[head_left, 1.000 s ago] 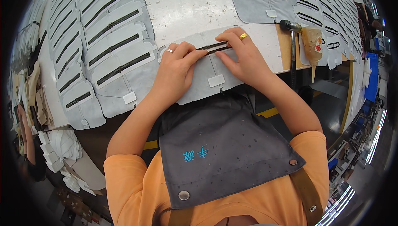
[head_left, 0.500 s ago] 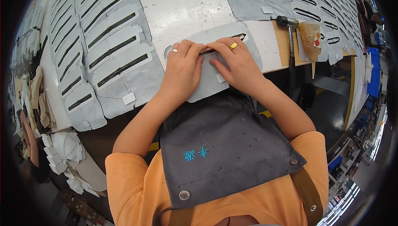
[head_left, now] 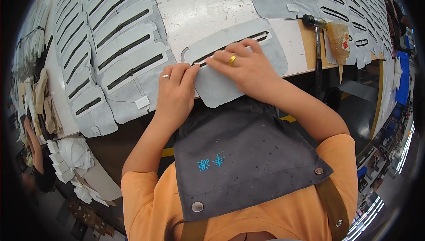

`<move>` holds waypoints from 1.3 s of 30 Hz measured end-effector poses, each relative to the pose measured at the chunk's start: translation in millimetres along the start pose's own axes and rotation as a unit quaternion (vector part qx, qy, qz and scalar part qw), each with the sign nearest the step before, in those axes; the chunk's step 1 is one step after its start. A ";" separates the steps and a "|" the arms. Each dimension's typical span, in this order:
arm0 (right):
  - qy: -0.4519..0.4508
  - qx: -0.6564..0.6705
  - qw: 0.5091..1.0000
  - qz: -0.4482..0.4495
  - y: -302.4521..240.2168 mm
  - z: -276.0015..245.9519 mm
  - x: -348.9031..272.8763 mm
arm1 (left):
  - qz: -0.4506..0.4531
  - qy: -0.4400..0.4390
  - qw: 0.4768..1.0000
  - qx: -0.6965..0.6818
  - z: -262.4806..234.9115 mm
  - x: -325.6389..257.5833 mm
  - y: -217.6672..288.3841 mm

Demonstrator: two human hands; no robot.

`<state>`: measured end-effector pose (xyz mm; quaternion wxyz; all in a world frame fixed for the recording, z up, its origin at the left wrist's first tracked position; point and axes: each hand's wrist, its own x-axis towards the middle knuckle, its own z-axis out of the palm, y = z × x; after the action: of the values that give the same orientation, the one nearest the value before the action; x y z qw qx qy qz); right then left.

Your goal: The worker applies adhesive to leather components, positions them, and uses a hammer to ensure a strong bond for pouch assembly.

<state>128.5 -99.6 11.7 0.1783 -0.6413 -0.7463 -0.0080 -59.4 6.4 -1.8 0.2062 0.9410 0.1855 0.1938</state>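
A light grey panel, apparently leather, lies at the table's front edge before me, with a long black zipper strip set in a slot across it. At the left end of that strip, my left hand is closed, its thumb and forefinger pinching the panel's edge. My right hand bends over the middle of the strip, fingers closed on the panel close to the left fingertips. Its palm covers part of the slot, and the exact grip beneath the fingers is hidden.
Rows of similar grey panels overlap on the left, and more panels spread over the right. A black-headed hammer and a yellowish glue bottle lie at the right table edge. Another person's arm shows far left.
Both hands have slid left along the strip toward its left end, uncovering its right part. My left hand also came nearer to me. The whole view shifted slightly.
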 end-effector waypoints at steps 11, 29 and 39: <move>0.116 -0.139 0.943 0.278 77.2 -56.2 -64.3 | -0.007 -0.013 1.000 -0.013 1.7 5.9 17.4; -0.163 0.081 0.958 0.221 -0.2 -49.5 -51.6 | 0.125 0.010 0.990 -0.067 28.1 23.3 25.1; -0.104 0.171 0.940 0.276 0.5 -52.1 -55.3 | 0.125 -0.009 0.989 -0.076 20.8 24.5 26.6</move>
<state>148.6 -164.8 45.1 0.2020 -0.7789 -0.5448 0.2359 -22.1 -12.2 0.0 0.2527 0.9401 0.0496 0.2232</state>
